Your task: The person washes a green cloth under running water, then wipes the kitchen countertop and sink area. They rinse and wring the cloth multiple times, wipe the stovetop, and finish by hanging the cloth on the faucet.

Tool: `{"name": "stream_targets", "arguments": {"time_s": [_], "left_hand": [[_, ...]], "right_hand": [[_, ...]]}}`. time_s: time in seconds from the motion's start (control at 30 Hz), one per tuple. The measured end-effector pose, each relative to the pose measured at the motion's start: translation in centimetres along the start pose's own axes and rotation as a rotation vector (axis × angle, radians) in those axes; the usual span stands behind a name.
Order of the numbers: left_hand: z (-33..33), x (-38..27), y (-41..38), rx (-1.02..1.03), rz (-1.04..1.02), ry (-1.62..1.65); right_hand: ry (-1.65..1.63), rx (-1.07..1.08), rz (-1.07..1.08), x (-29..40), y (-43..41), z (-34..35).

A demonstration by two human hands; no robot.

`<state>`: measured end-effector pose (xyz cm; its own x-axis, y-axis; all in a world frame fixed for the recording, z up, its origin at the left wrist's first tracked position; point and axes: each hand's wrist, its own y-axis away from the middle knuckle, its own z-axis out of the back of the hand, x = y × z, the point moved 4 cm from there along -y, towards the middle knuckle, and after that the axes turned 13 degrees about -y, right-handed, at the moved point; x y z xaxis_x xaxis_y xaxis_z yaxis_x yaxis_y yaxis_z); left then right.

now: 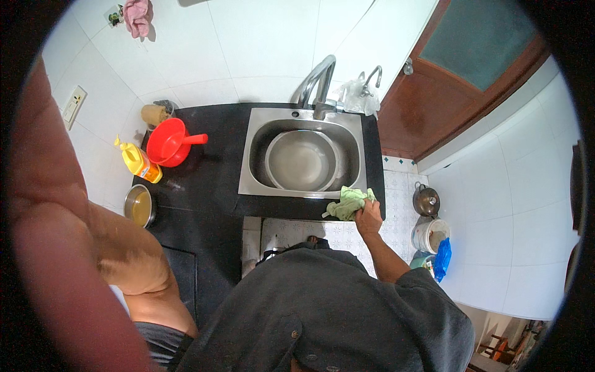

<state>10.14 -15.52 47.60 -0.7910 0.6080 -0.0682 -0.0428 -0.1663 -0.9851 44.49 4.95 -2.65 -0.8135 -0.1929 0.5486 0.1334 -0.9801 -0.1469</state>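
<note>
At the sink's front right corner, my right hand (pixel 370 216) grips a crumpled light green cloth (pixel 349 204). The cloth lies over the black countertop edge and touches the rim of the stainless steel sink (pixel 244 186). A round metal basin (pixel 302 160) sits inside the sink, holding cloudy liquid. Behind it rises a curved chrome faucet (pixel 326 74). My left arm is raised close to the camera and fills the left side, but its hand is out of view.
Left on the black countertop (pixel 209 181) are a red dipper (pixel 168 144), a yellow pump bottle (pixel 139 160) and a metal pot (pixel 141 205) of yellowish liquid. A lidded pot (pixel 426 201) and a white bucket (pixel 425 235) stand by the right wall, near a brown door (pixel 432 102).
</note>
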Motion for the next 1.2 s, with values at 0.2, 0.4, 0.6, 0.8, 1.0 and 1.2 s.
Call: {"name": "stream_targets", "arguments": {"time_s": [0.2,0.4,0.6,0.8,1.0,1.2], "left_hand": [[0.9,1.1,-0.8,0.002,-0.01,-0.043],[3.1,2.7,-2.1,0.008,-0.035,-0.107],[6.5,6.8,-5.1,0.072,-0.063,-0.199],[7.6,7.1,-5.9,0.151,-0.117,-0.213],[7.5,5.5,-5.7,0.149,-0.15,-0.206],[5.7,4.2,-4.4,0.175,-0.167,-0.184]], "right_hand": [[0.008,0.024,-0.026,0.8,-0.1,0.1],[0.017,0.029,-0.034,1.0,0.0,0.2],[0.023,-0.024,-0.005,0.3,0.0,-0.1],[0.034,-0.044,0.026,0.2,0.0,-0.4],[0.025,-0.089,0.072,-0.1,0.4,-0.2],[0.015,-0.102,0.105,0.5,0.5,-0.3]]}}
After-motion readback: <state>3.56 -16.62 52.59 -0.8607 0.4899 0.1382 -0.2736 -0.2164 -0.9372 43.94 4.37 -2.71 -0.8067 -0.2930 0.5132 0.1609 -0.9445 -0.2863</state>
